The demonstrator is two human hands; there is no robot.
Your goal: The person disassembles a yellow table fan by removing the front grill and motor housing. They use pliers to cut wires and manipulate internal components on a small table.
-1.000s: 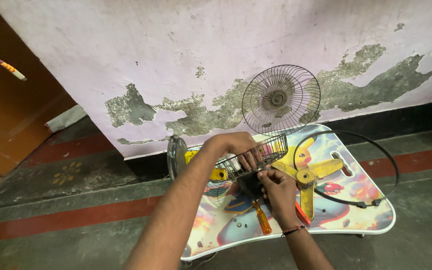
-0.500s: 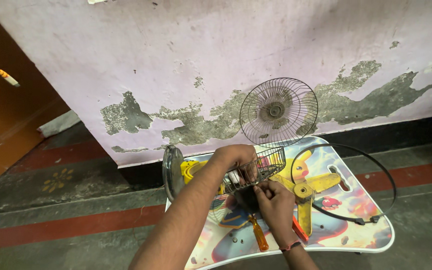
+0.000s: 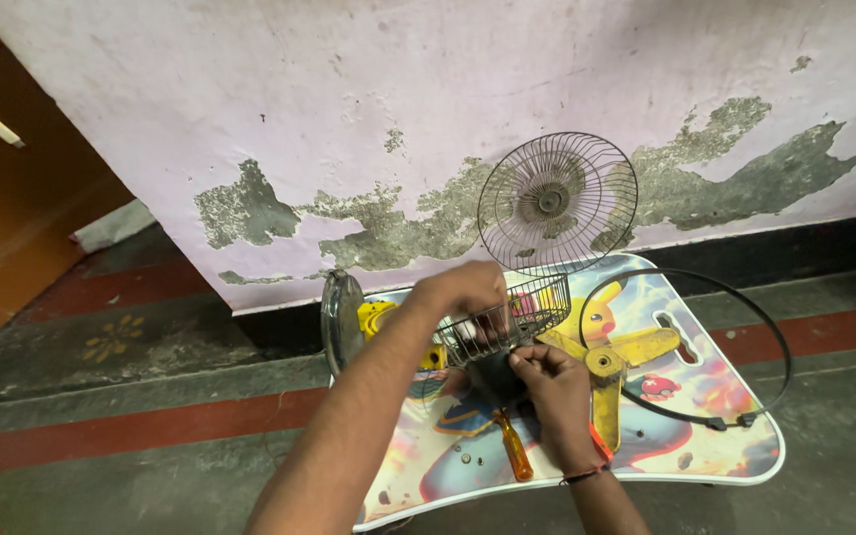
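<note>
**Both hands on the rear fan guard and motor, work lying just ahead of me**

While my right hand point(image 3: 547, 381) pinches closed on the dark motor body point(image 3: 492, 374) at the near side, my left hand point(image 3: 463, 289) curls over the top rim of the wire rear guard point(image 3: 507, 319), fingers closed around its wires. The guard lies tilted between the two hands, its open face turned up and away from me, its long run going from my left hand down toward my right. My right hand is the nearer one to the motor; my left reaches further out and higher.

Just below my right hand an orange-handled screwdriver point(image 3: 515, 451) lies on the printed tray table point(image 3: 735, 466), its shaft pointing up toward the motor. Just right of that hand sits the yellow fan blade point(image 3: 606, 362), flat on the tray. Beyond it a black ring point(image 3: 780, 342) loops off the tray's right side. Left of my left hand a round metal piece point(image 3: 339, 317) stands on edge. Farthest out, past both hands, the front wire guard point(image 3: 557, 203) leans upright against the peeling wall point(image 3: 349, 119).
</note>
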